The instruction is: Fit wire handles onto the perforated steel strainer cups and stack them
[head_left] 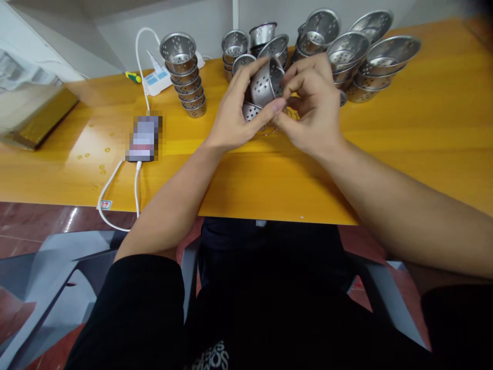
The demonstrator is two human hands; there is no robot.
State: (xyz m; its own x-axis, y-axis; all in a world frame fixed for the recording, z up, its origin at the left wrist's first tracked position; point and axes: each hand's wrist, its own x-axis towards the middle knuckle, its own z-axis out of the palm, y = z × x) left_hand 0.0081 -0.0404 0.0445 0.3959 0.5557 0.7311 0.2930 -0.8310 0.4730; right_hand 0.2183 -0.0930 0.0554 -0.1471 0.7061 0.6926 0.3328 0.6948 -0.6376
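A small perforated metal cup [264, 87] is tilted on its side, its mouth facing right. My left hand [239, 110] is closed around it, with fingers over the top and the thumb below. At the cup's rim, my right hand [314, 105] has its fingers bent and pinched together; what lies between them is hidden. Beneath the hands, another perforated cup [251, 111] shows in part. Thin wire rings [271, 128] lie on the table under my fingers, partly covered.
A tall stack of perforated cups [188, 82] stands left of my hands. More stacked cups [379, 67] stand at the back right. On the yellow table [239, 190] are a phone [144, 139] with white cables, a power strip [157, 81] and a yellow-green handle [133, 77].
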